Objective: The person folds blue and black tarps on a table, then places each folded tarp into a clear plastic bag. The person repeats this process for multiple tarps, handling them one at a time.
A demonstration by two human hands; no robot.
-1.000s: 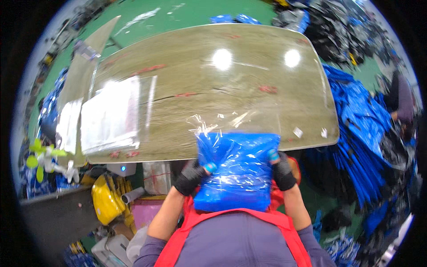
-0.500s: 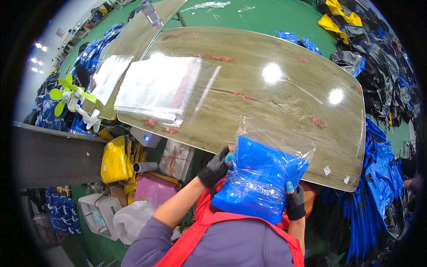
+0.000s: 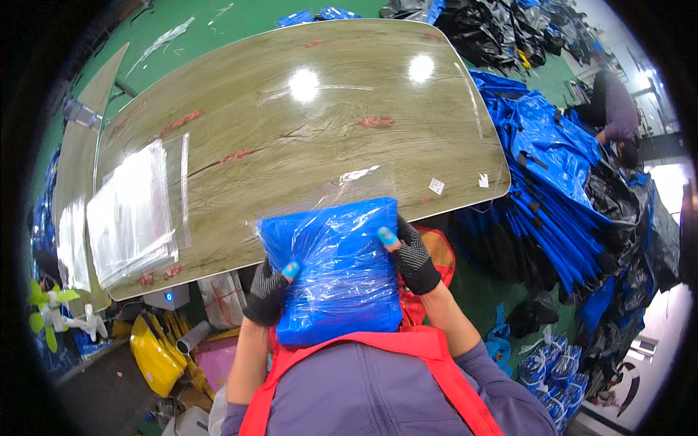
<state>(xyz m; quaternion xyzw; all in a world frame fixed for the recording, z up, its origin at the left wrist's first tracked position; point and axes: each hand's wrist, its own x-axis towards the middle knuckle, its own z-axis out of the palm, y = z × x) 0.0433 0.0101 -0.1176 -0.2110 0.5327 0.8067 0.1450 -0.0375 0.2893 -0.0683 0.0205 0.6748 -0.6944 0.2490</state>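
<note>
Head view: left hand (image 3: 267, 291), right hand (image 3: 414, 256) both grasping blue bagged bundle (image 3: 331, 269) over table (image 3: 291, 131).

**Blue in my hands, wood grain under it**

The folded bundle (image 3: 331, 272) I hold is bright blue inside clear, glossy film. My left hand (image 3: 267, 291) and right hand (image 3: 413, 256) wear black gloves with a fine pale pattern and light blue fingertips. Beyond the bundle, the table (image 3: 291, 138) is olive-brown wood grain with small red marks. Left of the bundle lie clear, whitish bags (image 3: 131, 214). My apron straps are red over grey-purple sleeves.
</note>
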